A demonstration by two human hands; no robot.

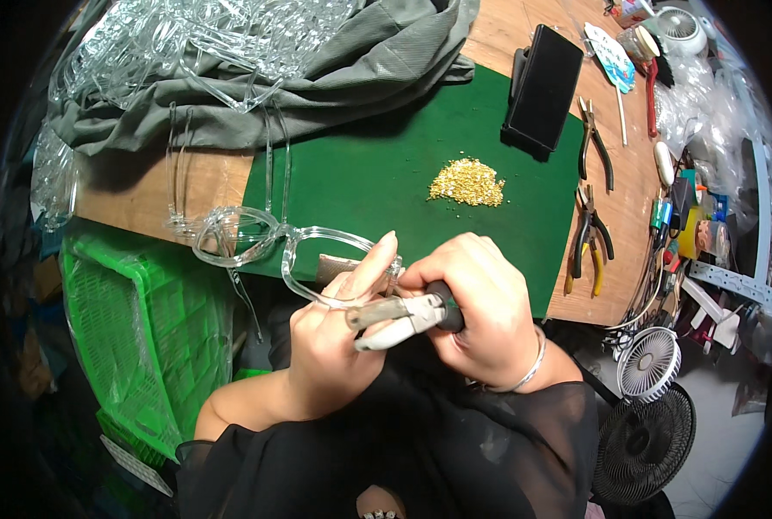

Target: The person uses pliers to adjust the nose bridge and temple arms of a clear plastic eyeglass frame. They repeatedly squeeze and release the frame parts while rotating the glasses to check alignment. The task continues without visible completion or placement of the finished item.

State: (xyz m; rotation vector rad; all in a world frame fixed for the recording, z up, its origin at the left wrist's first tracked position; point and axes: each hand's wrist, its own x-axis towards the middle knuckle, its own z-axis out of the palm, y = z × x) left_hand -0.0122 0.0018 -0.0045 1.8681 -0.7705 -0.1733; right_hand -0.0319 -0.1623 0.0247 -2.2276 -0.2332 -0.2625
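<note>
A clear plastic eyeglass frame point(292, 268) is gripped at its near rim by my left hand point(334, 337), the index finger stretched toward the hinge corner. My right hand point(485, 303) is closed around a pair of pliers point(408, 318), whose pale jaws point left, in front of my left fingers. My right fingertips meet the frame's corner, so the exact contact is hidden. Under the frame lies a small brownish block point(334, 266) at the mat's near edge. Farther off, a heap of tiny gold-coloured metal pieces point(467, 182) rests on the green mat point(377, 164).
Many clear frames point(204, 43) lie heaped on a grey cloth point(360, 65) at the far left. A black phone point(546, 91) stands at the mat's far right. Two more pliers point(594, 143) lie to the right. A green crate point(144, 320) is below left; fans point(648, 365) stand lower right.
</note>
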